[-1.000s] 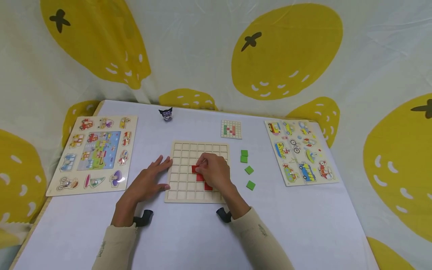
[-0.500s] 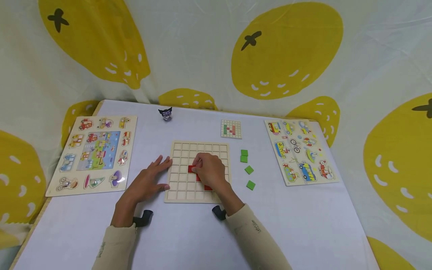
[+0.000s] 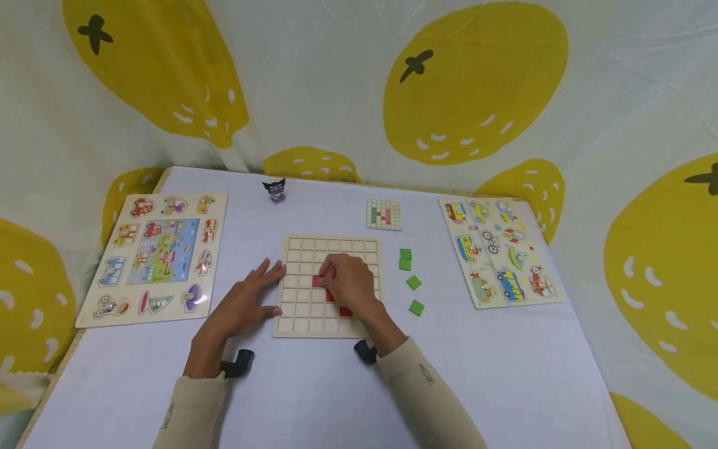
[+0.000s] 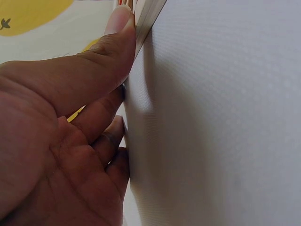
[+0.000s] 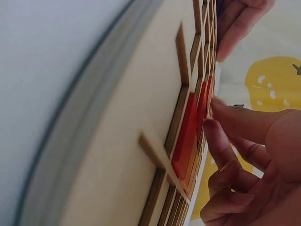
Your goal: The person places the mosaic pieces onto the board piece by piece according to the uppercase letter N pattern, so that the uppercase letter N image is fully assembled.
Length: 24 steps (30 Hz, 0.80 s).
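On the gridded board (image 3: 325, 334), press the red tile (image 3: 317, 281) — pinched in the right grip (image 3: 352, 280) — flat and square, bracing the left edge with the spread left hand (image 3: 241, 304).

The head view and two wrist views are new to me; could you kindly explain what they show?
There is no machine: a person uses their bare left hand and right hand. The head view comes from a camera worn on the head; each wrist view comes from a camera on that wrist. On the white tabletop lies a beige wooden grid board holding flat red square tiles. Beyond it are a small pattern card and a little dark figurine; to its right, four loose green square tiles. One pale wooden picture puzzle lies at the left, another at the right. The right thumb and finger appear to pinch one red tile; the left hand holds nothing, its thumb at the board's edge.
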Each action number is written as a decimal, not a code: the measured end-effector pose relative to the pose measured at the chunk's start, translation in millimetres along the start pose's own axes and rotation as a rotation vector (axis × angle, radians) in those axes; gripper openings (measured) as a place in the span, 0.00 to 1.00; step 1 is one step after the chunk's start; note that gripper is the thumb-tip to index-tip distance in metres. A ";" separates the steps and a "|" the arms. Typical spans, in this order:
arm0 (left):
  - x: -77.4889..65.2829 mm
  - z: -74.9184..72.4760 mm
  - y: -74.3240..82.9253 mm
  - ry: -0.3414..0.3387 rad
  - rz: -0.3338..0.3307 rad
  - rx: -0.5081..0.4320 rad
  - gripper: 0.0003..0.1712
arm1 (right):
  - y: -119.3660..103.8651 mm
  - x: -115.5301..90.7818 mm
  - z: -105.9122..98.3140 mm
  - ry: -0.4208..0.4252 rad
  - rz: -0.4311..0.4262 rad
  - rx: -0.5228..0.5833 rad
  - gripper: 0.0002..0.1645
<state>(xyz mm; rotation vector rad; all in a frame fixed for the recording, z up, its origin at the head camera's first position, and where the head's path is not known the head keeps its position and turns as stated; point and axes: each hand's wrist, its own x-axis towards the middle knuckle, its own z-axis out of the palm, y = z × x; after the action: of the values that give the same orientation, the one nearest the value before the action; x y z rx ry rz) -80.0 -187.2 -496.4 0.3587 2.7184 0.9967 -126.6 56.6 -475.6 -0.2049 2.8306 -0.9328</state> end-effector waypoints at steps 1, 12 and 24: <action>0.1 0.1 -0.2 0.001 0.003 0.001 0.55 | 1.3 -0.4 -1.2 0.004 -0.004 0.010 0.05; -1.3 -0.5 0.6 0.005 0.017 0.003 0.55 | 26.6 2.3 -24.5 0.094 -0.002 0.078 0.06; -2.2 -0.4 0.5 0.008 0.027 0.006 0.55 | 66.2 7.6 -59.0 0.175 0.080 0.066 0.09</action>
<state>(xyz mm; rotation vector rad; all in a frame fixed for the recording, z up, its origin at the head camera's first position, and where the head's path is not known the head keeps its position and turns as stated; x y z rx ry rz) -77.9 -187.7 -495.4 0.3945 2.7310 0.9990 -150.5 142.0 -469.2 -0.0019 2.9334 -1.0743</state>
